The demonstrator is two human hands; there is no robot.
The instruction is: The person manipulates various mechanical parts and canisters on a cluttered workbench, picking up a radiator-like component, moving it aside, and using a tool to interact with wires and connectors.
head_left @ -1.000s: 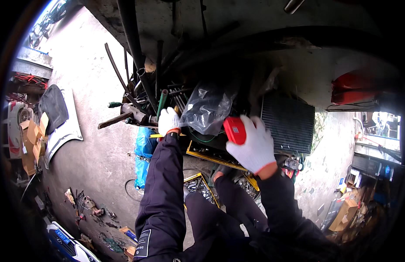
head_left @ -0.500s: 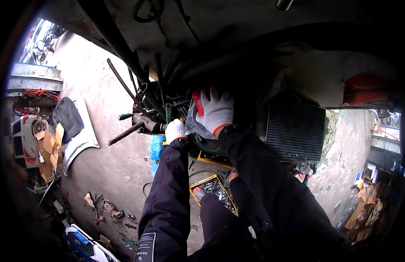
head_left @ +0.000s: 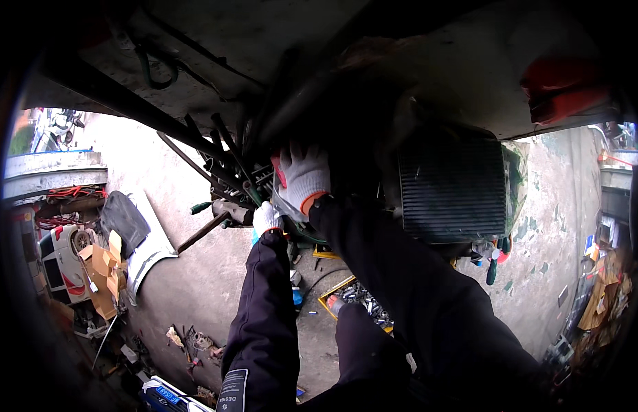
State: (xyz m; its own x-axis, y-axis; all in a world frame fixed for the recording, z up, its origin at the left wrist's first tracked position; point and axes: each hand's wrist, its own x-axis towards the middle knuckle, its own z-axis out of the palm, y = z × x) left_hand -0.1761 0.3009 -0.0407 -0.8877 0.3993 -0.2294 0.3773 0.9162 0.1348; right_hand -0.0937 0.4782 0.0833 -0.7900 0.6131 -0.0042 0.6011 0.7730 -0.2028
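Two gloved hands are noted close together beneath a dark overhanging surface [head_left: 429, 62]. The right hand [head_left: 308, 172], in a white knitted glove with an orange cuff, lies back upward with fingers partly spread; it appears to have hold of a red, hard-looking object [head_left: 277, 172], visible only along the thumb side, the underside of the grip being hidden. The left hand [head_left: 266, 218], gloved likewise, is nearer the wearer, fingers drawn in beside a clear plastic bag [head_left: 285, 204]; whether it pinches the film cannot be confirmed. The red object sits just left of the right palm, beyond the bag's near part; whether it is inside the bag cannot be told. Adjacent on the left is a cluster of long dark rods [head_left: 226, 141] with a green tubular piece [head_left: 251, 193]. Well apart to the right is a black ribbed rectangular panel [head_left: 453, 189]; lower in view, a yellow-rimmed tray [head_left: 326, 298] contains small metal parts [head_left: 370, 302]. Recommended practice, in judgement: steady the film with the left hand, support the red object under the whole palm, and keep the thin plastic off the rod ends.
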